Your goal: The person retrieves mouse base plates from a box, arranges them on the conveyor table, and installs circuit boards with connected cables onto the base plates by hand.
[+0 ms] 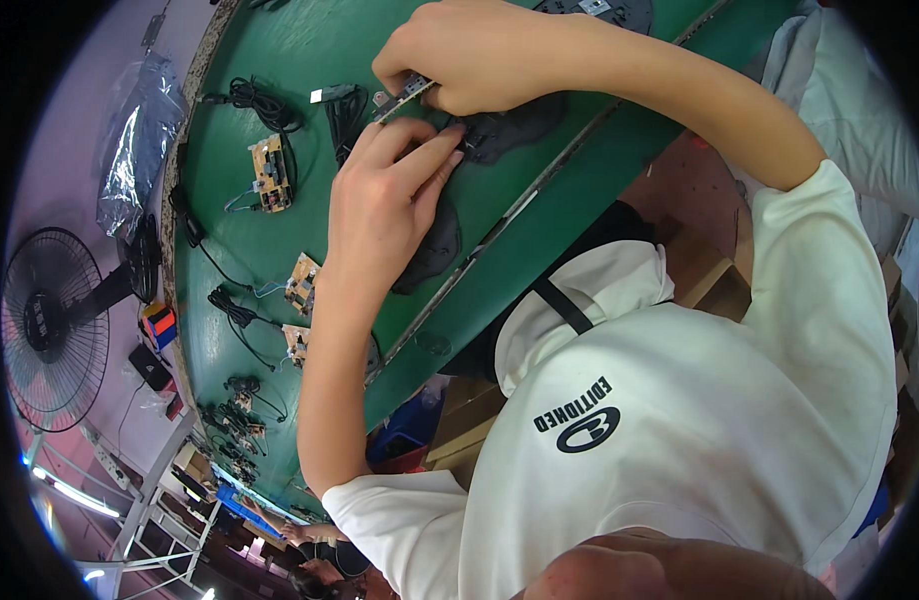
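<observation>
White shirt (pixel 679 390) with a dark emblem lies nearest, its sleeves leading to two bare arms. At the left a black fan (pixel 45 325) stands beside the green table (pixel 214 165), with a clear bag (pixel 139 145) near the table's edge. Black cables (pixel 241 435) cluster at the table's left end, and a co-worker (pixel 329 558) sits near there. Three tan boards (pixel 272 175) with wires lie to the left of the arms; a coiled USB cable (pixel 346 120) lies just beside the hands. Left hand (pixel 379 190) has its fingers bent together; whether they pinch anything I cannot tell. Above its knuckles is a slim grey part (pixel 411 95), gripped by the fingers of the right hand (pixel 469 55). Dark flat pieces (pixel 524 130) lie on the table by both hands.
</observation>
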Available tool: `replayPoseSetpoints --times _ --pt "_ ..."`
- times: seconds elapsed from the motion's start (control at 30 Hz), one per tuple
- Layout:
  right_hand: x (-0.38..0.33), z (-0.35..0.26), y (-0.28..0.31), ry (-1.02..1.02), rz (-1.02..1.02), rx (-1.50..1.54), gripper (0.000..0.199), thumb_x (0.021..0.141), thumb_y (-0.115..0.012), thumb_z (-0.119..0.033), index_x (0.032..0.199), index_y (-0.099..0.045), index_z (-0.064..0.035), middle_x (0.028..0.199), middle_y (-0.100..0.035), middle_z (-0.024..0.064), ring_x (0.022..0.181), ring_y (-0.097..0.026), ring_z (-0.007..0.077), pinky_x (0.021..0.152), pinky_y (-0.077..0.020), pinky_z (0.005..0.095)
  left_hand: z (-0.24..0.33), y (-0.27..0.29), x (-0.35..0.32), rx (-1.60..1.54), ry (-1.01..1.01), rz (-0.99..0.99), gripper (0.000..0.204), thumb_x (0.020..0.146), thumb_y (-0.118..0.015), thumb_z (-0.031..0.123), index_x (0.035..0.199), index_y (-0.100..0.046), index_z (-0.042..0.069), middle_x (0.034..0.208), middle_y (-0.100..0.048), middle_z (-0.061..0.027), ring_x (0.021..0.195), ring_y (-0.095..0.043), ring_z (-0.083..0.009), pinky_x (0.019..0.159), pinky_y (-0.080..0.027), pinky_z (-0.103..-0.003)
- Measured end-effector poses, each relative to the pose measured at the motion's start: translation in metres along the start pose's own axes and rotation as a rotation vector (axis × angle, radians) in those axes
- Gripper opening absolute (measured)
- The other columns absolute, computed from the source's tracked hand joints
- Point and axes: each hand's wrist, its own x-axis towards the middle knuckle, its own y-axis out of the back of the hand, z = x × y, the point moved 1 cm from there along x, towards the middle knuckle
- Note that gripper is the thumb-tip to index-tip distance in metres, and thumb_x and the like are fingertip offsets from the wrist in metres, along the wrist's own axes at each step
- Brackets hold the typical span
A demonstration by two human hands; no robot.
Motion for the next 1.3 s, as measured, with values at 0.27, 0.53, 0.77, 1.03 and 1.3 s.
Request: replayPoseSetpoints --times 0.27,0.53,0.77,1.03,1.3 --pt "0.004 0.001 -0.001 -0.022 -0.021 0.015 0.018 0.072 -0.065 -0.006 0.087 -0.072 0.0004 0.084 -0.07 0.0247 0.084 -0.068 0.0428 0.076 -0.0525 0.0476 -0.001 0.002 0.004 0.048 -0.047 0.015 0.024 0.083 -0.074 0.012 0.106 -0.074 0.008 0.092 -0.062 -0.0069 0.086 -0.06 -0.027 0.073 -0.051 -0.04" --pt "0.012 -0.004 0.024 0.011 -0.12 0.231 0.037 0.086 -0.064 -0.03 0.106 -0.064 0.0007 0.101 -0.068 0.0246 0.094 -0.066 0.036 0.083 -0.0509 0.0413 0.004 0.008 0.008 -0.027 0.079 0.012 0.031 0.083 -0.074 0.014 0.112 -0.071 0.004 0.1 -0.065 -0.0113 0.094 -0.06 -0.0327 0.083 -0.05 -0.043" --pt "-0.009 -0.002 0.028 -0.079 -0.273 0.264 0.035 0.098 -0.054 -0.032 0.106 -0.061 0.0015 0.09 -0.064 0.0166 0.084 -0.061 0.0291 0.075 -0.0465 0.0389 0.001 0.01 0.007 -0.085 0.14 -0.012 0.031 0.083 -0.074 0.014 0.112 -0.071 0.005 0.099 -0.063 -0.0105 0.093 -0.06 -0.0312 0.081 -0.05 -0.042" --pt "-0.001 -0.013 0.03 -0.269 -0.356 0.049 0.027 0.096 -0.058 -0.025 0.111 -0.06 -0.0033 0.088 -0.063 0.0098 0.08 -0.059 0.0248 0.071 -0.045 0.039 0.0 0.008 0.008 -0.013 0.129 0.003 0.029 0.083 -0.074 0.017 0.111 -0.074 0.009 0.085 -0.059 -0.0072 0.082 -0.057 -0.027 0.073 -0.05 -0.04" --pt "-0.007 0.0 0.068 -0.307 -0.458 0.561 0.021 0.095 -0.054 -0.016 0.101 -0.063 0.0012 0.091 -0.064 0.0195 0.085 -0.061 0.0255 0.081 -0.0477 0.0361 -0.003 0.008 0.01 -0.043 0.115 0.041 0.028 0.082 -0.075 0.018 0.109 -0.075 0.01 0.079 -0.056 -0.0068 0.078 -0.055 -0.0265 0.07 -0.048 -0.04"
